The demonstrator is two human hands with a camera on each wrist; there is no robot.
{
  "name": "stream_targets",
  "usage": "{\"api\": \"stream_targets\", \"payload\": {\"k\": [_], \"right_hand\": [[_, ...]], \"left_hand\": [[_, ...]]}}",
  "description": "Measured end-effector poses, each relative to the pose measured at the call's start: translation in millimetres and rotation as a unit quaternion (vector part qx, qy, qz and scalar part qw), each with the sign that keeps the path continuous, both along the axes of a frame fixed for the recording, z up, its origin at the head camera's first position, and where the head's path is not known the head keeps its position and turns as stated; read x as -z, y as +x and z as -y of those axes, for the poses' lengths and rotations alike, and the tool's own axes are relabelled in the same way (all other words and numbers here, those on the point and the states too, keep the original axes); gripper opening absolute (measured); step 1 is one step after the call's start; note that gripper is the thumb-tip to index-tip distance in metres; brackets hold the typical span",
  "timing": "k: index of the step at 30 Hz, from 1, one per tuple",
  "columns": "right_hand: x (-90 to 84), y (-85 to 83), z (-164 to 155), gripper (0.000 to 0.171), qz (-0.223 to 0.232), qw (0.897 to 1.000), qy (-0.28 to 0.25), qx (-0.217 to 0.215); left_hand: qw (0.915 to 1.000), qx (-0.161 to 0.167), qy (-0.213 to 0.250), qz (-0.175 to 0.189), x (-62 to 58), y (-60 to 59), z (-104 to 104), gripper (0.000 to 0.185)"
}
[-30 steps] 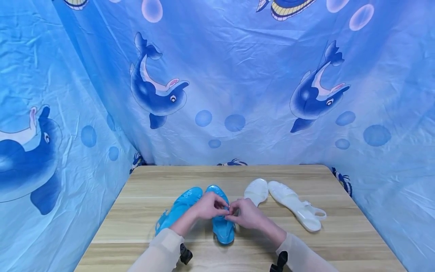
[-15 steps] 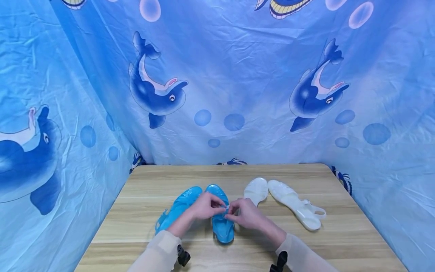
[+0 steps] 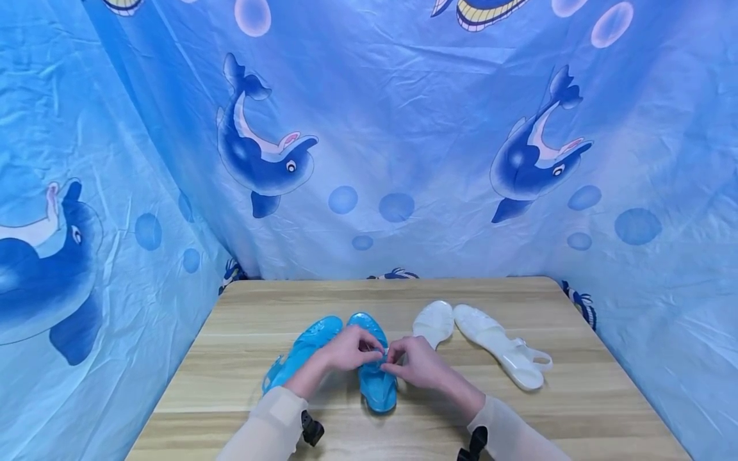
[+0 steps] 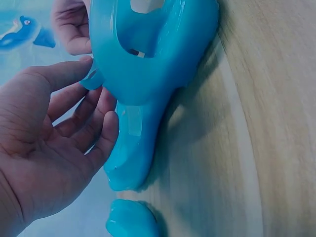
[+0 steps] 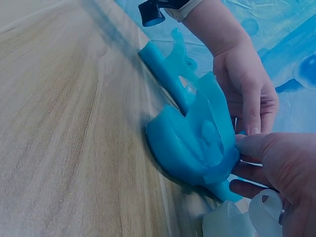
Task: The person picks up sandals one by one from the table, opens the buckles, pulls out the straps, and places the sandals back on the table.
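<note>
In the head view a blue jelly sandal (image 3: pixel 378 389) lies on the table, toe pointing away, between both hands. My left hand (image 3: pixel 348 349) pinches the small end of its ankle strap between thumb and fingers; the blue strap tab (image 4: pixel 92 79) shows in the left wrist view. From the other side, my right hand (image 3: pixel 418 362) pinches the strap at the sandal's side, thumb on top as the right wrist view shows. The fingertips of both hands almost meet over the strap. A second blue sandal (image 3: pixel 311 339) lies beside it, partly behind the left forearm.
Two white sandals lie to the right: one (image 3: pixel 435 322) is partly hidden by the right hand, the other (image 3: pixel 501 349) slants outward with its strap loose. The wooden table (image 3: pixel 242 358) is bounded at the back and sides by a blue dolphin-print curtain (image 3: pixel 369 147).
My left fingertips have shifted slightly up and left, a little away from the right fingertips. The right hand and the sandals stay almost where they were.
</note>
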State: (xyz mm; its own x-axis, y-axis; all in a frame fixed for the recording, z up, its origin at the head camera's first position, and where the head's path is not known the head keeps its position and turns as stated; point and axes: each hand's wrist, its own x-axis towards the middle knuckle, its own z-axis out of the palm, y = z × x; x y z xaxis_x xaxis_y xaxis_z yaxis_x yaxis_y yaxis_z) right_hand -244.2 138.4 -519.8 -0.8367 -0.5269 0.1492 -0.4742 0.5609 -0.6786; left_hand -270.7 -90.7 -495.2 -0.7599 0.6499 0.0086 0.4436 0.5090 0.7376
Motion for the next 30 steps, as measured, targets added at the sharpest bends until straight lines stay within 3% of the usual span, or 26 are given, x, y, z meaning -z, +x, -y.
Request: {"api": "stream_targets", "payload": {"k": [8, 14, 24, 30], "right_hand": [[2.7, 0.9, 0, 0.016, -0.009, 1.0, 0.005, 0.01], [2.1, 1.4, 1, 0.016, -0.014, 1.0, 0.005, 0.008], [2.7, -0.3, 2, 0.013, -0.022, 1.0, 0.006, -0.006], [5.5, -1.6, 1, 0.014, -0.029, 0.999, 0.003, -0.014]], "left_hand": [[0.9996, -0.013, 0.019, 0.015, 7.1, 1.2, 7, 0.019], [0.9993, -0.03, 0.021, 0.004, 8.4, 5.3, 3, 0.017], [0.9994, 0.012, -0.024, -0.02, -6.6, 3.0, -3, 0.012], [0.999, 0.021, -0.029, -0.028, -2.1, 0.4, 5, 0.014]]}}
